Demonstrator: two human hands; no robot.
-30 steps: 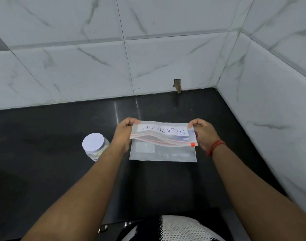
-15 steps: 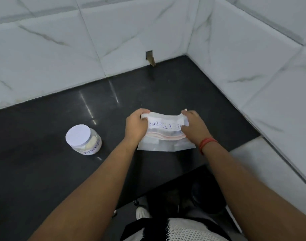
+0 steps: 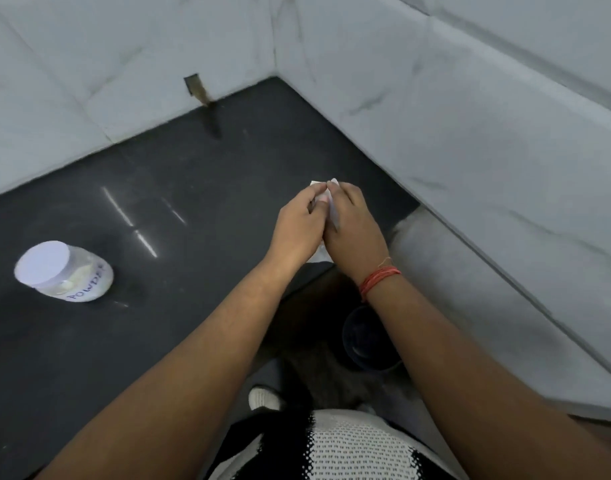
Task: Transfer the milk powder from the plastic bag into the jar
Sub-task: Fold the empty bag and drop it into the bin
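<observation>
A glossy black stone table (image 3: 165,341) fills the corner of white marble-tiled walls (image 3: 470,116) — a small rectangular notch (image 3: 192,85) cuts the back wall's base. Below the table's edge stands a dark round bucket (image 3: 368,339).

hands (image 3: 326,225) have closed together, bunching the bag (image 3: 333,208).
</observation>
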